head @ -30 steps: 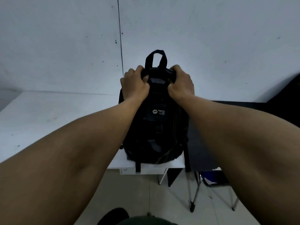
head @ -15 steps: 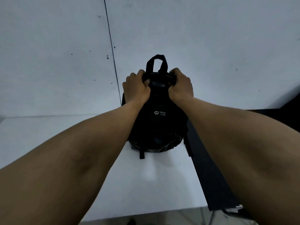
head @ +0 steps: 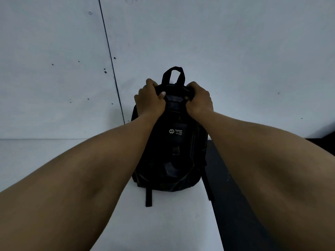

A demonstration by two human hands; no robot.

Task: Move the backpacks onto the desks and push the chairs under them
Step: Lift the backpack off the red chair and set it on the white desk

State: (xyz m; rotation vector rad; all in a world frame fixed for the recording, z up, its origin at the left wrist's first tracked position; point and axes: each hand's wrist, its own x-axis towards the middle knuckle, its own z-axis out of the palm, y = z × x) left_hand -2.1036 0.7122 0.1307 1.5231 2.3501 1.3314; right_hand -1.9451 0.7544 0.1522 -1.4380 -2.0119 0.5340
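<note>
A black backpack (head: 172, 156) with a small white logo stands upright on the white desk (head: 163, 223), close to the wall, its carry loop sticking up. My left hand (head: 149, 100) grips the top of the backpack on the left side. My right hand (head: 198, 100) grips the top on the right side. Two loose straps hang from the bag's base onto the desk surface. No chair is in view.
A black desk surface (head: 235, 205) adjoins the white desk on the right. A pale wall (head: 217, 42) with a vertical dark seam rises directly behind the backpack. My forearms cover much of the lower view.
The backpack went from the desk's front edge to deeper on the white desk near the wall. Both hands kept their grip on its top. The floor and chair legs have left the view.
</note>
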